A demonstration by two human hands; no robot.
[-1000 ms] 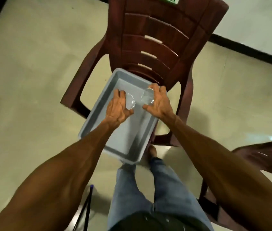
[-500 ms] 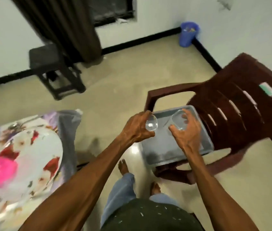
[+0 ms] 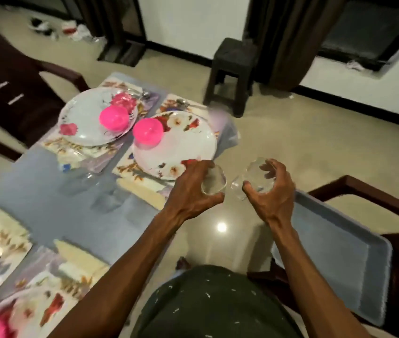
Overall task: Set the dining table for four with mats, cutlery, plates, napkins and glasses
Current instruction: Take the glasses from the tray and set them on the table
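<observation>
Head view shows the left hand (image 3: 193, 189) with its grip clamped round one glass (image 3: 214, 182) and the right hand (image 3: 270, 189) clamped round another glass (image 3: 257, 176), both above the floor just off the worktop (image 3: 44, 189) edge. Carry them level and stand each on its base beside a plate (image 3: 181, 145), clear of the pink bowl (image 3: 147, 134) farther in.

We swing away from the grey tray (image 3: 354, 252) on the chair, which now sits low at our right. Our left hand (image 3: 193, 189) and right hand (image 3: 271, 189) lift clear of it, each carrying its glass, and now hang over the floor beside the dining table (image 3: 47, 189), whose plates come into sight.
</observation>
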